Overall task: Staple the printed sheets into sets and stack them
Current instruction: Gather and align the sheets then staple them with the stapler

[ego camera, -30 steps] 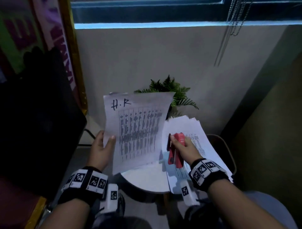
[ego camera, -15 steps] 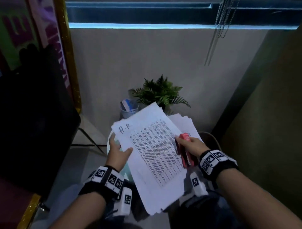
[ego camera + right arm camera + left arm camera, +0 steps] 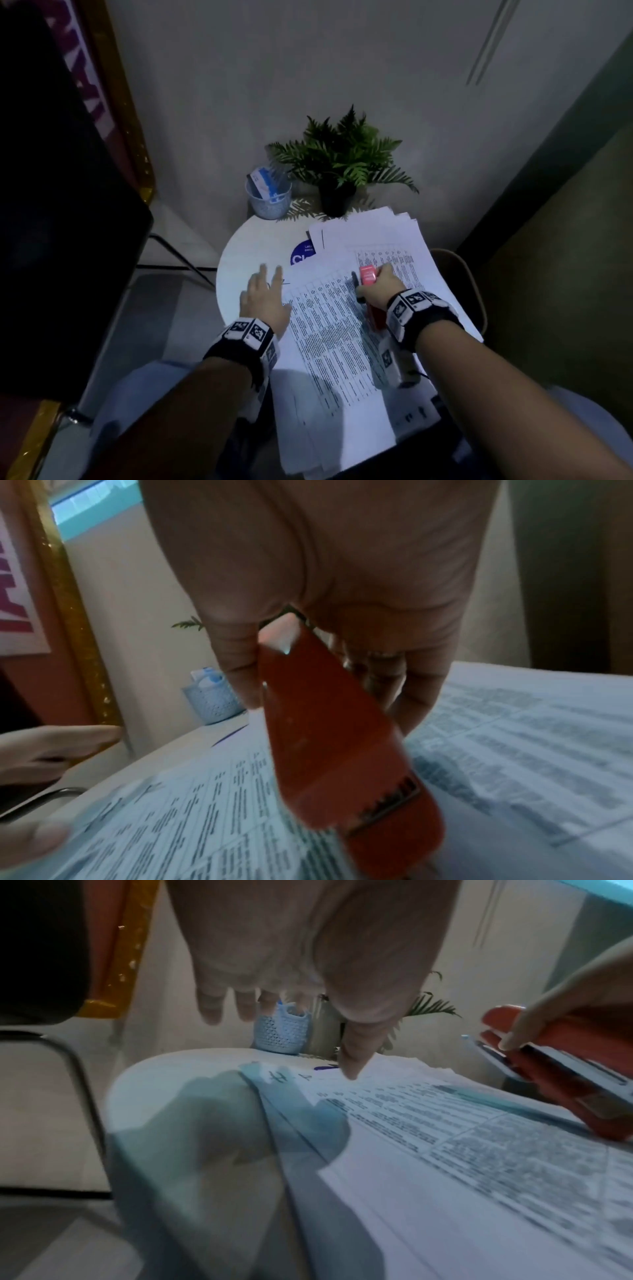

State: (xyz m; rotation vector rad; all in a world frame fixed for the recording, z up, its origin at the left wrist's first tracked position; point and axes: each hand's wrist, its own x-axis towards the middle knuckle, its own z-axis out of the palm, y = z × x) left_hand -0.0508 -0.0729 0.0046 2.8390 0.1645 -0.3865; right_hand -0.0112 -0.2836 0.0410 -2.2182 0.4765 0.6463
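A printed set of sheets (image 3: 329, 329) with tables of text lies flat on the round white table (image 3: 239, 260), its near end hanging over the table's edge. My left hand (image 3: 263, 294) is spread over the set's top left corner, fingers straight. In the left wrist view the thumb (image 3: 352, 1056) touches the paper (image 3: 445, 1137) near a handwritten mark. My right hand (image 3: 376, 284) grips a red stapler (image 3: 368, 274) just above the set's right side, seen close as the stapler (image 3: 325, 737). A fanned pile of more sheets (image 3: 376, 233) lies beneath and behind.
A potted fern (image 3: 342, 161) and a pale blue mesh cup (image 3: 269, 200) stand at the table's back by the wall. A blue round label (image 3: 303, 253) peeks from under the papers. A dark chair (image 3: 51, 205) is at left, a tan seat (image 3: 459, 281) at right.
The left hand lowered the upright set flat onto the table, let go of it and now lies spread on its corner. The right hand kept the stapler and followed to the set's right side.
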